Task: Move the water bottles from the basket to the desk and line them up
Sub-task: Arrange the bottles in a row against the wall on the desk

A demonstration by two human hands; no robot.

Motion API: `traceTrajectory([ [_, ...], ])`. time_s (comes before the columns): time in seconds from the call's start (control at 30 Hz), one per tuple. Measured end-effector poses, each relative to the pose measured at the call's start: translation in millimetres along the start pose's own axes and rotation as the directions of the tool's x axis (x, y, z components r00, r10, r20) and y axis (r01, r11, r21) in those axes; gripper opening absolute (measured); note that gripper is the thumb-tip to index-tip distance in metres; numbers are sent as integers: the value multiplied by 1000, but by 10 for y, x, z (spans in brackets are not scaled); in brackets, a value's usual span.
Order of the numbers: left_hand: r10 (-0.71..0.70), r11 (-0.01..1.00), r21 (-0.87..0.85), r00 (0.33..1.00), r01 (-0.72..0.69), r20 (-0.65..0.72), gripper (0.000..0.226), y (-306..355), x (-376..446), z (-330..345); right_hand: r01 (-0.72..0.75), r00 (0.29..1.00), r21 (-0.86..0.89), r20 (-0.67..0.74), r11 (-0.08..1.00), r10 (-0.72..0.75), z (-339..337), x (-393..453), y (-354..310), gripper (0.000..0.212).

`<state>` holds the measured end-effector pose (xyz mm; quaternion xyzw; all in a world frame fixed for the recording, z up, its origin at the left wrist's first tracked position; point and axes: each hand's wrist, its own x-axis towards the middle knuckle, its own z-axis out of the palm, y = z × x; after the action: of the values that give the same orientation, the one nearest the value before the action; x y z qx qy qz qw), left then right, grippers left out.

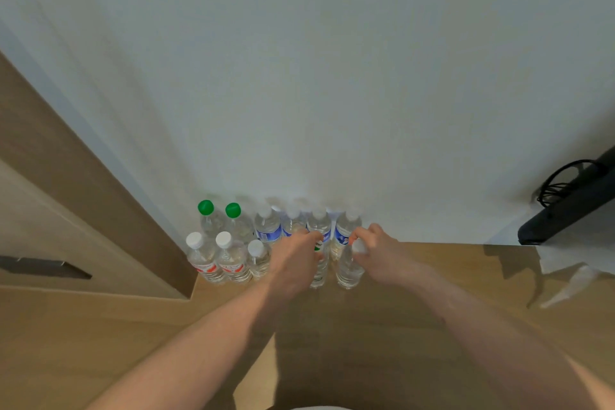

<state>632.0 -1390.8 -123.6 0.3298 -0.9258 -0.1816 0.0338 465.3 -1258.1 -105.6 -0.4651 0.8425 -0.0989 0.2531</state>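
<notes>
Two hands: both reach forward over the wooden counter to the front row of bottles.
Right hand: fingers curled around the white cap and neck of a clear bottle, which stands upright on the counter at the right end of the front row.
Left hand: closed over the top of a bottle with a green mark; the hand hides its cap, and the bottle stands on the counter just left of the clear bottle.
Front row: to the left of the hands stand a plain white-capped bottle and two red-labelled bottles, close together.
Back row: two green-capped bottles on the left and four blue-labelled bottles to their right, all upright against the white wall.
Left edge: a wooden panel rises beside the bottles.
Right edge: a dark device with a looped black cable sits well apart from the rows, with a crumpled white sheet on the counter below it.
</notes>
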Motion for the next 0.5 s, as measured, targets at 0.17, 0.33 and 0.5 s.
traceTrajectory([
  [0.17,3,1000,7,1000,-3,-21,34,55,80,9,-3,1000,19,-15,1000,4,92,71,-36,29],
  [0.33,-8,1000,-12,1000,8,6,34,72,103,33,62,998,67,-35,996,-60,93,122,-90,33],
  [0.5,-27,999,-33,1000,27,-2,28,106,109,-8,124,990,69,-75,990,-119,133,115,-97,35],
])
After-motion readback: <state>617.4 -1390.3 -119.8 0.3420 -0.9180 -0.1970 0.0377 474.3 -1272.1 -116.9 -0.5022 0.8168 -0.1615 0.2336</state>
